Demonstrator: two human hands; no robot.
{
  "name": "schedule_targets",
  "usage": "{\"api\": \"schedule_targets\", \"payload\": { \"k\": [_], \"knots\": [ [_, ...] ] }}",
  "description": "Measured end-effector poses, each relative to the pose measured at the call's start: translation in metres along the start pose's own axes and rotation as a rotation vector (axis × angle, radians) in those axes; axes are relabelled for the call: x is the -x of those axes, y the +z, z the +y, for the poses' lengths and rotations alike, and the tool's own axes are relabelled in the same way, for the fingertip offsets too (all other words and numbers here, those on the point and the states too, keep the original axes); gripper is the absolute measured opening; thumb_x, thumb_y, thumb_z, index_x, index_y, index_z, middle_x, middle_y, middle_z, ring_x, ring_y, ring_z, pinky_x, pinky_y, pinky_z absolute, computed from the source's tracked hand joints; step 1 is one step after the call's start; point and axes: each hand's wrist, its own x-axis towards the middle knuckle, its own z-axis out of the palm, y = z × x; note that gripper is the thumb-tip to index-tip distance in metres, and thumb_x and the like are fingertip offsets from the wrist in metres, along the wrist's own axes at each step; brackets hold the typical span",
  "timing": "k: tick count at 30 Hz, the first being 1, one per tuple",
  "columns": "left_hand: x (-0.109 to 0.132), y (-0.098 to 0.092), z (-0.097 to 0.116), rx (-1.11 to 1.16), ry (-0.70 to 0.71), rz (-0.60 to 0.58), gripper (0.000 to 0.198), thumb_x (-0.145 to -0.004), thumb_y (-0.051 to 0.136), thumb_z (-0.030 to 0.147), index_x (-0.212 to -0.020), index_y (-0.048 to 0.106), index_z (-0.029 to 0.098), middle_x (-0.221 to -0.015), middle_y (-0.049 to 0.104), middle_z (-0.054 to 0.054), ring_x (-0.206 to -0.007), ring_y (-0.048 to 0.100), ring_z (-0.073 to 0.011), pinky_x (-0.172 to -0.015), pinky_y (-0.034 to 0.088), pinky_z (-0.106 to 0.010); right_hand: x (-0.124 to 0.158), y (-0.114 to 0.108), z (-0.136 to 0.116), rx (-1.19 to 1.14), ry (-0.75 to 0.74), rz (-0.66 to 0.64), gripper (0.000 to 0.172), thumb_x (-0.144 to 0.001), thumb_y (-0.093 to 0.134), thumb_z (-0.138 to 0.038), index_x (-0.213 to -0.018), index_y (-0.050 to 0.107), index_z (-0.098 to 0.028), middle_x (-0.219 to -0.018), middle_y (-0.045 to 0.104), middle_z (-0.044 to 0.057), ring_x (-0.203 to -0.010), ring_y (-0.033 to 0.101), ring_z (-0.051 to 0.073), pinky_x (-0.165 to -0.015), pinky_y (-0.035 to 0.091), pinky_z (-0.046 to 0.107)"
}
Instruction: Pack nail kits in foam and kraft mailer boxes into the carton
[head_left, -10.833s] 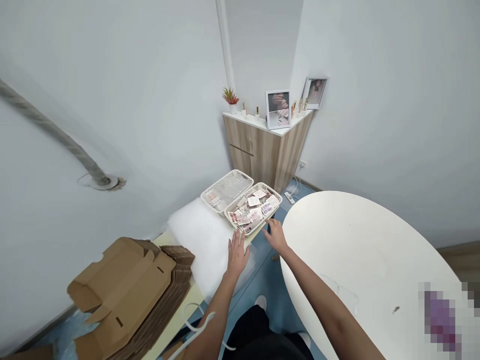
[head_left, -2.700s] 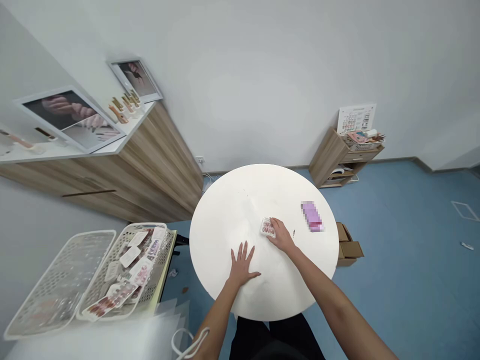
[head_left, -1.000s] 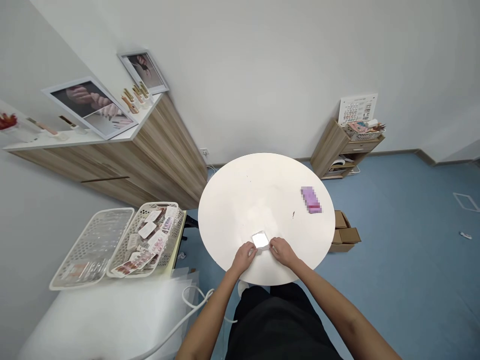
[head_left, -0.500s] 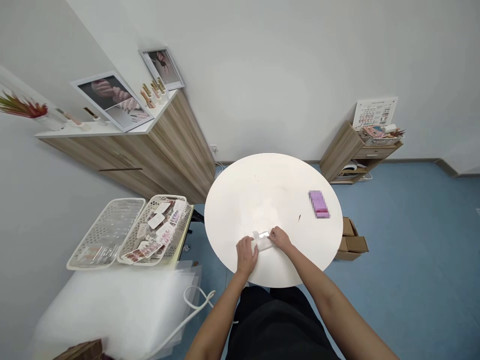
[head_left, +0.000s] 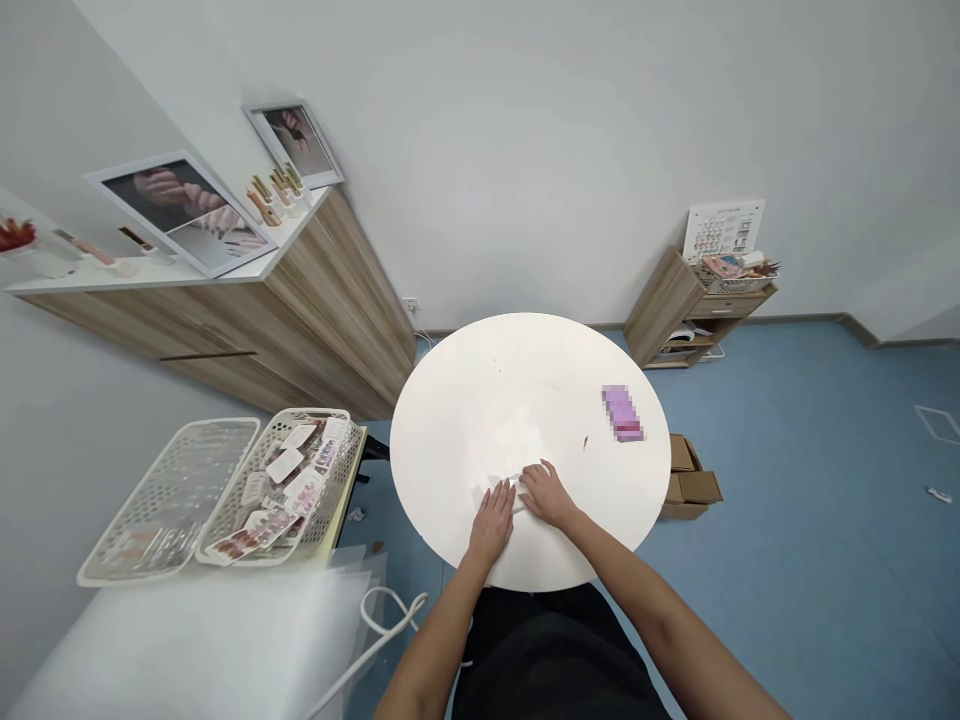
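Note:
On the near part of the round white table [head_left: 450,420] lies a small clear, flat plastic case [head_left: 519,505], mostly covered by my hands. My left hand [head_left: 493,522] rests on its left side, fingers stretched out and lying flat. My right hand [head_left: 547,496] lies over its right side with fingers extended and slightly bent, the fingertips close to those of my left hand. A pale translucent piece [head_left: 478,495] shows just left of my left fingertips; whether it belongs to the case I cannot tell.
A purple item [head_left: 622,412], blurred by pixels, lies at the table's right. Left of the table, one white basket [head_left: 341,490] holds nail-tip packs and another basket [head_left: 90,572] holds clear cases. Cardboard boxes [head_left: 697,487] stand on the floor at right. A wooden cabinet [head_left: 337,300] stands behind left.
My hands have come closer together over the case. My left fingers have straightened and lie flat; my right hand has gone from a pinch at the case's edge to lying over it. The camera view has shifted.

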Motion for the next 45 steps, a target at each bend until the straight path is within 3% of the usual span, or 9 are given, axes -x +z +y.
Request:
{"api": "schedule_targets", "payload": {
  "k": [3,8,11,19,22,28,35,41,45],
  "knots": [
    [-0.007,-0.004,-0.009,0.057,0.021,-0.043,0.071,-0.078,0.041,0.008,-0.148,0.032,0.015,-0.151,0.042,-0.012,-0.142,0.034,-0.0241,-0.115,0.029,-0.046,0.010,-0.002,-0.003,0.040,-0.163,-0.075,0.035,-0.085,0.056,-0.020,-0.120,0.054,-0.021,-0.122,0.059,0.010,-0.123,0.047,0.027,-0.115,0.020,0.053],
    [-0.019,-0.024,-0.018,0.241,0.036,-0.090,0.068,-0.075,0.050,0.011,-0.141,0.039,0.018,-0.144,0.049,-0.013,-0.135,0.043,-0.0281,-0.111,0.035,-0.051,0.012,0.006,-0.004,0.139,-0.121,-0.064,0.040,-0.084,0.045,-0.005,-0.121,0.054,-0.020,-0.119,0.062,0.010,-0.111,0.055,0.024,-0.111,0.028,0.051],
    [-0.021,-0.038,-0.019,0.358,0.022,-0.116,0.061,-0.073,0.053,0.012,-0.133,0.046,0.021,-0.135,0.051,-0.011,-0.121,0.054,-0.0266,-0.101,0.045,-0.045,0.010,0.009,-0.006,0.162,-0.103,-0.054,0.031,-0.087,0.041,-0.005,-0.109,0.058,-0.019,-0.105,0.065,0.008,-0.099,0.058,0.023,-0.109,0.031,0.048],
    [-0.027,-0.069,-0.022,0.568,-0.169,-0.141,0.033,-0.078,0.054,0.023,-0.111,0.054,0.022,-0.101,0.064,-0.003,-0.090,0.062,-0.0209,-0.082,0.048,-0.033,0.005,-0.004,0.000,-0.143,0.147,-0.167,0.021,-0.090,0.048,-0.017,-0.107,0.059,-0.021,-0.100,0.066,0.004,-0.085,0.060,0.019,-0.075,0.045,0.029],
    [-0.036,-0.076,-0.029,0.672,-0.255,-0.140,0.020,-0.084,0.052,0.031,-0.102,0.058,0.024,-0.093,0.067,0.000,-0.084,0.063,-0.0189,-0.077,0.047,-0.030,-0.009,-0.008,0.005,-0.263,0.241,-0.145,0.017,-0.089,0.051,-0.021,-0.102,0.063,-0.022,-0.100,0.064,0.004,-0.087,0.060,0.017,-0.075,0.045,0.027],
    [-0.049,-0.065,-0.046,0.696,-0.400,-0.063,0.024,-0.086,0.052,0.040,-0.096,0.065,0.022,-0.101,0.070,-0.003,-0.096,0.063,-0.0204,-0.084,0.047,-0.030,-0.040,-0.007,0.013,-0.309,0.304,-0.139,0.015,-0.084,0.058,-0.023,-0.097,0.065,-0.022,-0.098,0.064,0.004,-0.097,0.058,0.020,-0.082,0.042,0.029],
    [-0.057,-0.040,-0.050,0.578,-0.461,-0.028,0.023,-0.088,0.051,0.030,-0.107,0.061,0.023,-0.096,0.068,-0.003,-0.091,0.062,-0.0209,-0.079,0.048,-0.031,-0.042,0.006,0.028,-0.336,0.373,-0.149,0.019,-0.084,0.058,-0.025,-0.103,0.058,-0.025,-0.098,0.064,0.001,-0.094,0.056,0.020,-0.079,0.040,0.029],
    [-0.063,-0.028,-0.045,0.458,-0.414,0.022,0.022,-0.086,0.053,0.026,-0.105,0.063,0.021,-0.101,0.065,-0.007,-0.104,0.056,-0.0259,-0.090,0.046,-0.040,-0.039,0.020,0.035,-0.198,0.379,-0.093,0.020,-0.084,0.061,-0.027,-0.103,0.061,-0.023,-0.111,0.060,0.007,-0.106,0.051,0.025,-0.084,0.041,0.034],
    [-0.063,-0.025,-0.044,0.193,-0.290,0.141,0.041,-0.087,0.050,0.023,-0.128,0.052,0.017,-0.131,0.055,-0.014,-0.123,0.048,-0.0300,-0.099,0.042,-0.047,-0.036,0.022,0.028,-0.107,0.382,-0.014,0.022,-0.084,0.061,-0.024,-0.106,0.060,-0.023,-0.113,0.059,0.008,-0.108,0.050,0.026,-0.089,0.042,0.038]
  ]
}}
